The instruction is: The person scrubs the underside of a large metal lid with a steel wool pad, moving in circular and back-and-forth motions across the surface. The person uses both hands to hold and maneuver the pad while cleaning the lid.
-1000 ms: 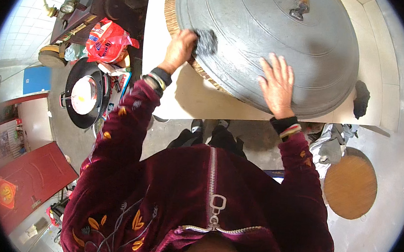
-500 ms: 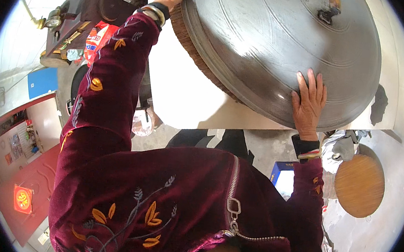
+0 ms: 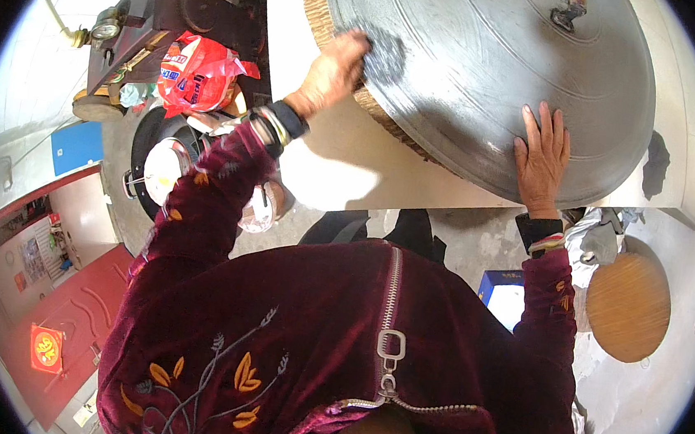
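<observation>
A large domed grey metal lid (image 3: 474,88) lies on a round woven straw mat (image 3: 319,16), its handle (image 3: 575,4) near the far edge of view. My left hand (image 3: 339,72) is closed around a dark grey wire scourer (image 3: 385,57), which presses on the lid's left edge. The hand and scourer are slightly blurred by motion. My right hand (image 3: 543,158) rests flat on the lid's near right part, fingers stretched out, holding nothing.
The lid and mat are on a white table (image 3: 343,171). To the left are a red plastic bag (image 3: 199,76) and a dark stove-like unit (image 3: 132,29). A round wooden-topped stool (image 3: 629,308) and a blue box (image 3: 500,290) stand below at the right.
My left hand has come down and to the right along the lid's left edge with the scourer. My right hand stays on the lid. The red bag shows more fully.
</observation>
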Demonstrator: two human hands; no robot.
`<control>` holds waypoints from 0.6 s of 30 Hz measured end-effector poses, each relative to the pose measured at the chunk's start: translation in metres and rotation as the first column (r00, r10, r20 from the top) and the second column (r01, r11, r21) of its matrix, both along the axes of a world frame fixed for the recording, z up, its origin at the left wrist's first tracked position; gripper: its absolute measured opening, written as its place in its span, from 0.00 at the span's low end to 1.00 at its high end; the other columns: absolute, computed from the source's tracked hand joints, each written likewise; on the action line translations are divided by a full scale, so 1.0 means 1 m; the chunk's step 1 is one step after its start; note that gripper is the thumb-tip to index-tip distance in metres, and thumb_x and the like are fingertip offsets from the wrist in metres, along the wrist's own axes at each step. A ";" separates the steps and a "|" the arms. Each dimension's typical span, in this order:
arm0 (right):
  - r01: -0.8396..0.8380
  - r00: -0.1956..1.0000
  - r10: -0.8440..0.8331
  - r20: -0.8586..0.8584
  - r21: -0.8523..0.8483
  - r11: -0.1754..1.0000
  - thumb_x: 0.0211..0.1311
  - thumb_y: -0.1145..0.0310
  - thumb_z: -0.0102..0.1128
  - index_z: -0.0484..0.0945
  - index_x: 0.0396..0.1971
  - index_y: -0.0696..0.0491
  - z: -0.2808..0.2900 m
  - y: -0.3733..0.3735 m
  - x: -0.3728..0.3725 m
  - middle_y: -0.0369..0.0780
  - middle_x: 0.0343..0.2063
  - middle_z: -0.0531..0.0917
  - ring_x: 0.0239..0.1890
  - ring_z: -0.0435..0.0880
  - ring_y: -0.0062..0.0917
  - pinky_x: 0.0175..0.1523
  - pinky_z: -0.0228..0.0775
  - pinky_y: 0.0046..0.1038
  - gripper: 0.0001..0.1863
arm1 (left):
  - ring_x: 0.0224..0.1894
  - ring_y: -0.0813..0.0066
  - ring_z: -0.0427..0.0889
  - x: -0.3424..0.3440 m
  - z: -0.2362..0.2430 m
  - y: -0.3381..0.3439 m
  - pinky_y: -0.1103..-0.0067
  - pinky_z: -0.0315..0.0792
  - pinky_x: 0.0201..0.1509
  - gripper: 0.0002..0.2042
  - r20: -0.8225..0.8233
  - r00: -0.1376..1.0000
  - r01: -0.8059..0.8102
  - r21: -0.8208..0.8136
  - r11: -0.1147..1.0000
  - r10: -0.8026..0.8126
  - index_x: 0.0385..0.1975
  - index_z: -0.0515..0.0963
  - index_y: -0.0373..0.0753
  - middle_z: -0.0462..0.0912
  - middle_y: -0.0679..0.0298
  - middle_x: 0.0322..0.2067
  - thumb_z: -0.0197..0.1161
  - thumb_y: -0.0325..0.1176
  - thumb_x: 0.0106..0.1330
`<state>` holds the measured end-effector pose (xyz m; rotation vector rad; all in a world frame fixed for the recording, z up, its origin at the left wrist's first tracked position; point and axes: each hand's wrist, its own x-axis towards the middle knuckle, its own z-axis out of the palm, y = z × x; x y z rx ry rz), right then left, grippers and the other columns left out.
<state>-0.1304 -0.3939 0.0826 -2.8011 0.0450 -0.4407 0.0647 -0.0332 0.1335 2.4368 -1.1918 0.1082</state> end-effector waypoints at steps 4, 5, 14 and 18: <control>0.006 0.997 -0.007 0.071 0.009 1.000 0.72 0.52 0.44 0.67 0.66 0.39 -0.001 0.003 -0.001 0.35 0.69 0.63 0.72 0.56 0.37 0.74 0.42 0.44 0.25 | 0.61 0.47 0.71 -0.092 0.001 -0.034 0.62 0.67 0.64 0.20 -0.059 0.994 0.100 0.084 0.991 -0.095 0.49 0.73 0.30 0.74 0.45 0.54 0.66 0.34 0.61; -0.013 1.000 0.013 0.002 -0.036 0.999 0.71 0.53 0.44 0.68 0.66 0.39 -0.002 0.002 -0.002 0.35 0.69 0.63 0.72 0.56 0.37 0.74 0.42 0.44 0.25 | 0.60 0.48 0.72 -0.107 0.000 -0.040 0.62 0.68 0.64 0.21 -0.078 0.987 0.147 0.073 0.986 -0.141 0.48 0.74 0.31 0.75 0.47 0.53 0.68 0.37 0.60; -0.134 0.990 0.131 0.057 0.046 0.990 0.64 0.61 0.54 0.66 0.67 0.46 -0.006 0.027 0.023 0.39 0.71 0.61 0.73 0.54 0.38 0.73 0.40 0.49 0.30 | 0.43 0.50 0.79 -0.027 -0.005 -0.021 0.65 0.73 0.48 0.10 0.031 0.998 -0.056 -0.038 0.998 0.057 0.38 0.75 0.34 0.79 0.53 0.41 0.66 0.28 0.59; -0.319 0.948 0.317 0.033 0.058 0.946 0.65 0.58 0.55 0.65 0.67 0.46 0.003 0.069 0.038 0.36 0.71 0.60 0.73 0.53 0.36 0.74 0.39 0.50 0.30 | 0.43 0.49 0.78 0.000 -0.004 -0.019 0.68 0.74 0.49 0.09 0.037 0.992 -0.117 -0.026 0.993 0.118 0.38 0.75 0.33 0.79 0.52 0.41 0.67 0.26 0.60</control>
